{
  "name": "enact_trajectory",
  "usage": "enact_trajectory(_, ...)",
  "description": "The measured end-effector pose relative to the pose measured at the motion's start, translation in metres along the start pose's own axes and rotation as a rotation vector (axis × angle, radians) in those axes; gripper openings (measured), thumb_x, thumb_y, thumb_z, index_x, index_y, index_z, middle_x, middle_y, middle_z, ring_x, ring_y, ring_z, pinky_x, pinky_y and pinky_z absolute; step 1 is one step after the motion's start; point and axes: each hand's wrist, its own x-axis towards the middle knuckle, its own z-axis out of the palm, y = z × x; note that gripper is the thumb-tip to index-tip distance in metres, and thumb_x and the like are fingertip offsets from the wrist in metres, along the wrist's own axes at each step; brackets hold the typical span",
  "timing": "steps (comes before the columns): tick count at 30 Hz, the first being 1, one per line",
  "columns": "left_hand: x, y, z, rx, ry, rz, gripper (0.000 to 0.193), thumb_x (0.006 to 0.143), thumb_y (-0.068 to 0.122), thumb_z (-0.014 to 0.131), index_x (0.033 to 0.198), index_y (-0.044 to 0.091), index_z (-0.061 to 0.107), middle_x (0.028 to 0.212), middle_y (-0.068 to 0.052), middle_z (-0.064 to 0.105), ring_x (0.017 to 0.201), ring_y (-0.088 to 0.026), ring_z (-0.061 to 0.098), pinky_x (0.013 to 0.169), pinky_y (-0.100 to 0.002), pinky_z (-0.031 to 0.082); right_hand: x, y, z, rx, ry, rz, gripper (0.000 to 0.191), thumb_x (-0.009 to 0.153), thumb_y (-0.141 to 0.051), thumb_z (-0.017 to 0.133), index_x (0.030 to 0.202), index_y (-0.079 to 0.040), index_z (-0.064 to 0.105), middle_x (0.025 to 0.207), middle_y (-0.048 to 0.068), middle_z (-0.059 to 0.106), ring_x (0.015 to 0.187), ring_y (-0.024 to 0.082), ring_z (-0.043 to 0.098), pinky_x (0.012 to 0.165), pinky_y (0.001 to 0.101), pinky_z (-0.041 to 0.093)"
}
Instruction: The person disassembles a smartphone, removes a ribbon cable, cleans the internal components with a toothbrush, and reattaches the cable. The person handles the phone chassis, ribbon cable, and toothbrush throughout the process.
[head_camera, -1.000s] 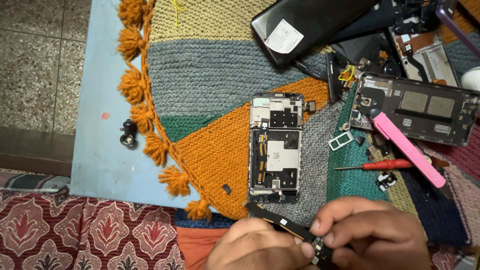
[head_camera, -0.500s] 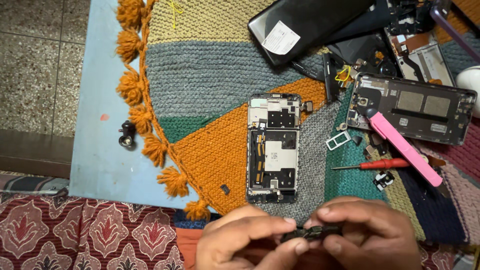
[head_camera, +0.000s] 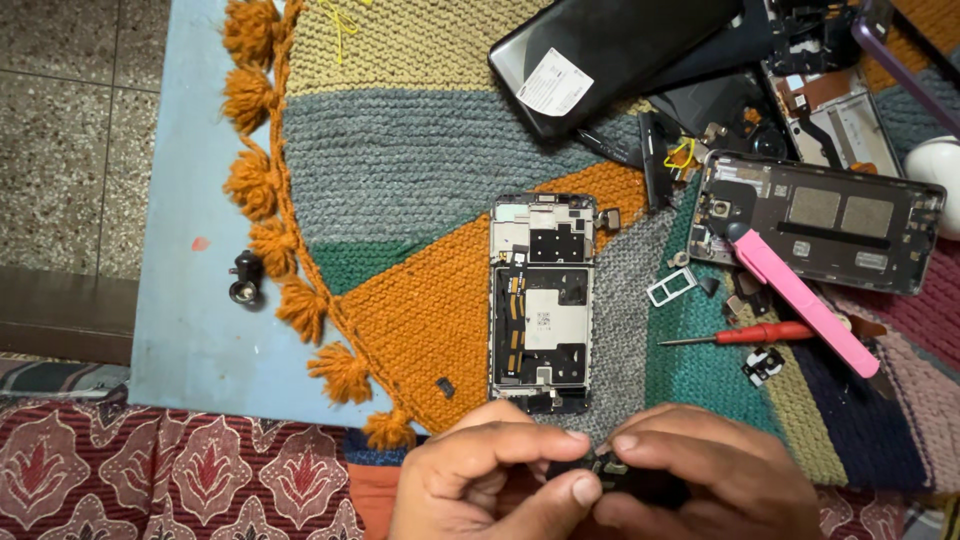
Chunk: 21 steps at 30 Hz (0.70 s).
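Fingers (head_camera: 585, 488) pinching dark part (head_camera: 610, 470), table edge

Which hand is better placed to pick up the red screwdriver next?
Right, probably. The right hand sits nearer the red screwdriver, which lies up and to its right. The left hand is farther away. Both pinch the small dark part.

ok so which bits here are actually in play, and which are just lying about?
In play:
- left hand and right hand, both pinching a small dark phone part
- opened phone frame, just above the hands

Lying about:
- red screwdriver
- pink pry tool
- grey back cover
- black phone
- SIM tray
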Motion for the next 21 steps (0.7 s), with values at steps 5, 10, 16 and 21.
enact_trajectory(5, 0.000, -0.003, -0.006, 0.104, -0.043, 0.077, 0.022, 0.086, -0.010, 0.083, 0.106, -0.001, 0.081, 0.090, -0.008, 0.072, 0.080, -0.009, 0.070, 0.070, -0.022, 0.055, 0.001, 0.002, -0.001, -0.042, -0.014, -0.012, 0.040, 0.081, -0.013, 0.088, 0.113, -0.008, 0.066, 0.091, 0.010, 0.077, 0.087, 0.022, 0.081, 0.074, 0.0312, 0.065)
enact_trajectory(10, 0.002, -0.001, -0.009, 0.224, -0.082, 0.059, 0.024, 0.083, -0.005, 0.088, 0.105, 0.002, 0.083, 0.086, -0.006, 0.073, 0.073, -0.006, 0.066, 0.061, -0.019, 0.049, 0.000, -0.002, -0.002, 0.021, -0.021, 0.045, 0.036, 0.081, -0.012, 0.086, 0.111, -0.008, 0.066, 0.088, 0.008, 0.078, 0.086, 0.021, 0.082, 0.072, 0.0310, 0.063)
enact_trajectory(16, 0.001, -0.003, -0.009, 0.187, -0.076, 0.095, 0.022, 0.084, -0.003, 0.087, 0.105, 0.003, 0.082, 0.089, -0.007, 0.075, 0.077, -0.007, 0.071, 0.065, -0.020, 0.055, -0.003, 0.005, -0.002, 0.046, -0.020, -0.003, 0.036, 0.082, -0.011, 0.086, 0.112, -0.006, 0.066, 0.091, 0.012, 0.076, 0.087, 0.022, 0.080, 0.072, 0.0311, 0.068)
enact_trajectory(21, -0.001, -0.002, -0.008, 0.268, -0.061, 0.156, 0.024, 0.082, -0.003, 0.089, 0.104, 0.002, 0.082, 0.086, -0.008, 0.075, 0.074, -0.008, 0.070, 0.063, -0.021, 0.054, -0.014, 0.010, 0.000, 0.246, 0.015, 0.052, 0.044, 0.083, -0.003, 0.086, 0.121, 0.001, 0.063, 0.099, 0.017, 0.076, 0.093, 0.022, 0.080, 0.076, 0.0322, 0.067)
